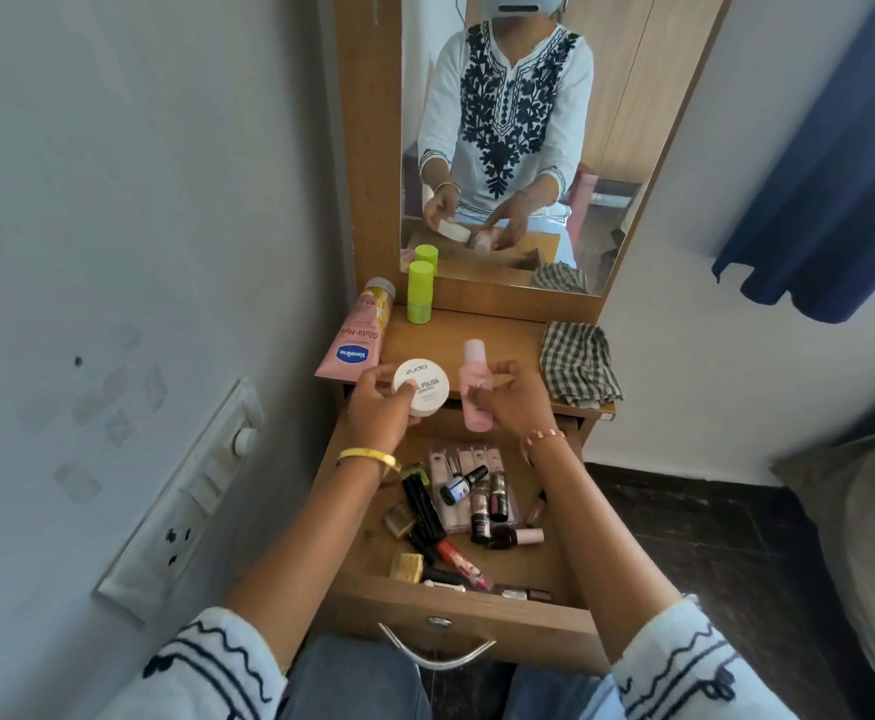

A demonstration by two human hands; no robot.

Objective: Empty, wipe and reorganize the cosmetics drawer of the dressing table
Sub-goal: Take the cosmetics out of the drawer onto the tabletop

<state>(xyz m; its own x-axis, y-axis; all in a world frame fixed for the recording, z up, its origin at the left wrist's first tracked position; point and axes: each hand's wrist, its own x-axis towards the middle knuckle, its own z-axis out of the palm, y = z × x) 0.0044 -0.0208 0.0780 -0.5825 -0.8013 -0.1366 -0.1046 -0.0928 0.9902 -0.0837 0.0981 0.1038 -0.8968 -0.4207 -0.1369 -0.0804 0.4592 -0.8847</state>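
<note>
The wooden drawer (456, 613) of the dressing table stands pulled out toward me, with several nail polish bottles (482, 504), lipsticks and small boxes lying loose inside. My left hand (381, 407) grips a round white jar (422, 387) above the drawer's back edge. Beside it, my right hand (513, 402) holds a pink bottle (474, 384) by its body. On the tabletop (482, 337) stand a pink Vaseline tube (357, 335) and a lime green bottle (420, 292). A checked cloth (578, 363) lies crumpled at the top's right end.
A mirror (523, 137) rises behind the tabletop and reflects me. A white wall with a switch panel (186, 506) runs close on the left. A blue curtain (830, 163) hangs at the right, above dark floor tiles (685, 532).
</note>
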